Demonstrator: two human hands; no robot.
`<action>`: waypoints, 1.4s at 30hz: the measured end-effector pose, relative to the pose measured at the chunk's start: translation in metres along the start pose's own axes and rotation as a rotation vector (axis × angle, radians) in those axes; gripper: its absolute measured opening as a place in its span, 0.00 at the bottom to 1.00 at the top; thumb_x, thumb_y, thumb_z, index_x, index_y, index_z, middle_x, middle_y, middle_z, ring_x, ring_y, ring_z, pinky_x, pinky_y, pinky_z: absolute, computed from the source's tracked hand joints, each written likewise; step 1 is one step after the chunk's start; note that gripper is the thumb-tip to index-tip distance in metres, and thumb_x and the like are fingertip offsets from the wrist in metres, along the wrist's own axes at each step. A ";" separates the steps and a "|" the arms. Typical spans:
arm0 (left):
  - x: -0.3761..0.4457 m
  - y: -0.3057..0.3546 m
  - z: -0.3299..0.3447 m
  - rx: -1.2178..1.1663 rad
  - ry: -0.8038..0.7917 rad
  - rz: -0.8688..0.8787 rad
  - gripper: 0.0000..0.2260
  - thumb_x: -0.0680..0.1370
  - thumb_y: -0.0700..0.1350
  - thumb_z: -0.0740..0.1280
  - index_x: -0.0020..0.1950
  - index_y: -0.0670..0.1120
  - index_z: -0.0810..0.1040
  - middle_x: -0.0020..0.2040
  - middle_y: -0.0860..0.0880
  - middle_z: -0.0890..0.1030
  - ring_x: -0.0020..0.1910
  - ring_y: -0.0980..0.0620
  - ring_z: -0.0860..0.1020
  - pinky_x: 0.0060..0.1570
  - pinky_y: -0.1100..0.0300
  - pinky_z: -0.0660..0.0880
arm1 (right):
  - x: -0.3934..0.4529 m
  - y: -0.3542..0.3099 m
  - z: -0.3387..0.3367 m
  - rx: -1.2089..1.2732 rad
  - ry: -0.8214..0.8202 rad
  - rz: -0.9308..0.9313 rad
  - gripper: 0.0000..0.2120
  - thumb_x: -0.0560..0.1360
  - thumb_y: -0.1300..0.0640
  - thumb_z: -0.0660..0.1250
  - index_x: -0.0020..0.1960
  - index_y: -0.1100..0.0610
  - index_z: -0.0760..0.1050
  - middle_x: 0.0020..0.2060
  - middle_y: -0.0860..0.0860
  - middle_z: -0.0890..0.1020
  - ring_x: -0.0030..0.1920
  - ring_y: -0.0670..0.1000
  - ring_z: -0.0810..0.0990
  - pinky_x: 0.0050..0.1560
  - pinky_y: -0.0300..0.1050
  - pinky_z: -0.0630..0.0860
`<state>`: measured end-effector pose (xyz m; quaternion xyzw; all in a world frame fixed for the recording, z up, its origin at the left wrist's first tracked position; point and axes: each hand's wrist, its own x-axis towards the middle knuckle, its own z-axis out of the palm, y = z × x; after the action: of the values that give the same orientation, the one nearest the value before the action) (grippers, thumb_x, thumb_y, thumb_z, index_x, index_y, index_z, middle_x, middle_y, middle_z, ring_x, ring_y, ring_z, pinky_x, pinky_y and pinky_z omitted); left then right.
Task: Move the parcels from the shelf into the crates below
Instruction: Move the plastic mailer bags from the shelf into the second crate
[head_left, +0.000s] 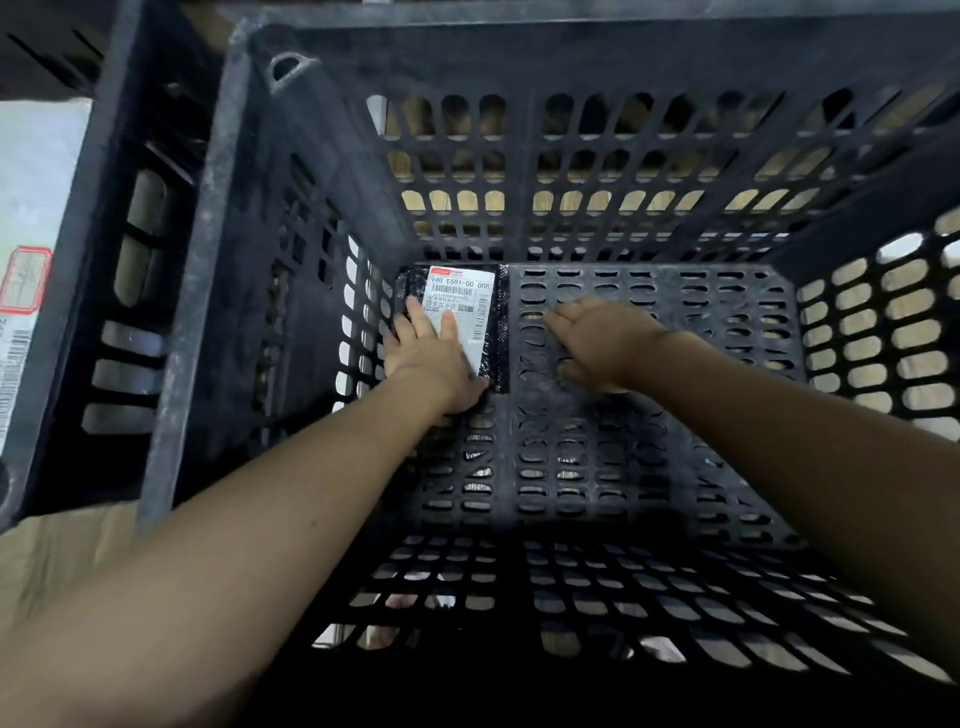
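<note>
- A black parcel (485, 332) with a white label lies flat in the crate's (332, 156) far-left floor corner.
- Left hand (431, 353) presses it, fingers straight; right hand (602, 345) hovers beside, relaxed.
- A second crate (130, 249) stands alongside, left.

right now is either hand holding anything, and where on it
Nothing is gripped. The left hand lies flat on the near end of the black parcel; the right hand is empty.

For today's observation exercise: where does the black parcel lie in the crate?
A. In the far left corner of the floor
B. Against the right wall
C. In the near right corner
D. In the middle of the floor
A: the parcel lies flat in the far left corner of the crate floor, with the left hand resting on it.
</note>
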<state>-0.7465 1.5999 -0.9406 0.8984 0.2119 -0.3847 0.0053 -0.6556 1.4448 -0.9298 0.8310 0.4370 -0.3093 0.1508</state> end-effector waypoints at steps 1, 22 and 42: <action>-0.002 0.001 -0.001 -0.005 0.000 -0.013 0.37 0.79 0.57 0.58 0.77 0.46 0.40 0.74 0.35 0.33 0.75 0.36 0.43 0.73 0.45 0.48 | 0.000 0.000 -0.001 0.006 -0.003 0.003 0.31 0.80 0.49 0.58 0.77 0.58 0.50 0.75 0.55 0.59 0.74 0.56 0.59 0.71 0.54 0.63; -0.018 0.008 -0.003 0.107 -0.122 0.107 0.26 0.78 0.49 0.62 0.74 0.52 0.57 0.75 0.40 0.52 0.71 0.37 0.57 0.66 0.45 0.62 | -0.016 -0.003 0.015 0.072 -0.051 -0.009 0.33 0.81 0.47 0.56 0.78 0.58 0.46 0.77 0.56 0.54 0.76 0.56 0.52 0.74 0.51 0.55; -0.217 -0.016 -0.178 0.236 0.104 0.268 0.19 0.79 0.51 0.58 0.68 0.46 0.66 0.67 0.43 0.68 0.68 0.43 0.62 0.63 0.50 0.62 | -0.230 -0.002 -0.145 0.145 -0.120 0.096 0.36 0.77 0.56 0.64 0.78 0.55 0.47 0.76 0.52 0.53 0.74 0.56 0.57 0.68 0.54 0.63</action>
<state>-0.7632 1.5629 -0.6619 0.9316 0.0439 -0.3559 -0.0601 -0.6997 1.3761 -0.6706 0.8397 0.3635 -0.3816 0.1309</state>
